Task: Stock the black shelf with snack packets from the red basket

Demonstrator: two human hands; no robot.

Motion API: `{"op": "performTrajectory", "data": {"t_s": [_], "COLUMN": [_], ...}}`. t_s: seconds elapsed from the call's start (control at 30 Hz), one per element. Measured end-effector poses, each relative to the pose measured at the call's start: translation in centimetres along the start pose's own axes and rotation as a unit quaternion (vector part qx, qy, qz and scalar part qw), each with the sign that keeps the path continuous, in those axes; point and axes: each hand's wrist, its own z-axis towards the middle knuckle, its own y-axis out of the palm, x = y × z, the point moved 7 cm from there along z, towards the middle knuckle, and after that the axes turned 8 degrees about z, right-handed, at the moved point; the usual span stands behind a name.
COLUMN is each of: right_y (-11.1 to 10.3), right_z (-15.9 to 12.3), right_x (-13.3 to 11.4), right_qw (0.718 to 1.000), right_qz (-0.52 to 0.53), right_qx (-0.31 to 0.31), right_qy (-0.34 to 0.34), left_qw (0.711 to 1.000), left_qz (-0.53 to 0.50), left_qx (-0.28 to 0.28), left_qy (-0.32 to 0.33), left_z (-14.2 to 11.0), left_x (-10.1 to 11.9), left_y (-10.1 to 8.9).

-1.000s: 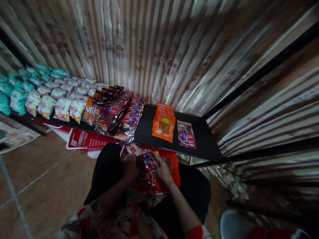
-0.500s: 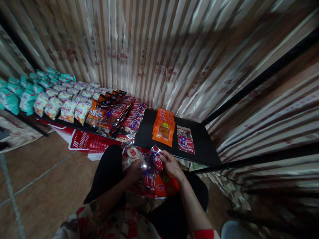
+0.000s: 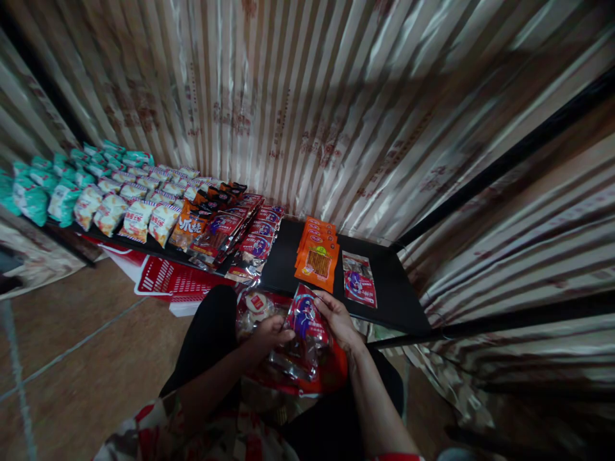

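Observation:
My right hand (image 3: 336, 318) pinches the upper right edge of a shiny red and purple snack packet (image 3: 306, 320), tilted over my lap. My left hand (image 3: 269, 336) is closed at the same packet's left edge, thumb pointing towards it; its fingertips are partly hidden. Beneath both hands, a red-edged pile of packets rests on my lap. It includes a clear packet (image 3: 258, 304) with a pale round item and red label, and an orange packet (image 3: 336, 368). On the shelf ahead lie a similar red and purple packet (image 3: 360, 280) and an overlapping row of orange packets (image 3: 317, 259).
The black shelf (image 3: 389, 282) carries red packets (image 3: 254, 246), orange-black packets (image 3: 192, 224), white packets (image 3: 137, 221) and green packets (image 3: 31, 198) towards the left. Red baskets (image 3: 177, 278) sit under it. Striped curtain (image 3: 288, 96) hangs behind; a black pole (image 3: 504, 160) slants at right.
The red and purple packet now stands more upright and shows more of its front. My left hand has come closer to its edge. The view has shifted slightly.

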Motion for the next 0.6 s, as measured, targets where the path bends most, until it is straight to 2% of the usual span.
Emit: {"op": "performTrajectory", "data": {"t_s": [0.13,0.37,0.47,0.6], "right_y": [-0.6,-0.9,-0.8,-0.6], "right_z": [0.7,1.3,1.3,1.4], "right_x": [0.1,0.8,1.4,3.0], "right_qw": [0.999,0.993,0.992,0.994], "right_qz": [0.024,0.096,0.11,0.082], "right_qx": [0.039,0.067,0.057,0.072], "right_qy": [-0.011,-0.014,-0.014,-0.015], "left_qw": [1.0,0.992,0.992,0.992], "left_qz": [-0.006,0.013,-0.025,-0.047], "left_qx": [0.022,0.124,0.123,0.119], "left_qy": [0.016,-0.006,-0.012,-0.008], "left_z": [-0.1,0.6,0.9,1.2], "left_x": [1.1,1.4,1.8,2.2], "left_y": [-0.1,-1.1,-1.0,-0.9]}}
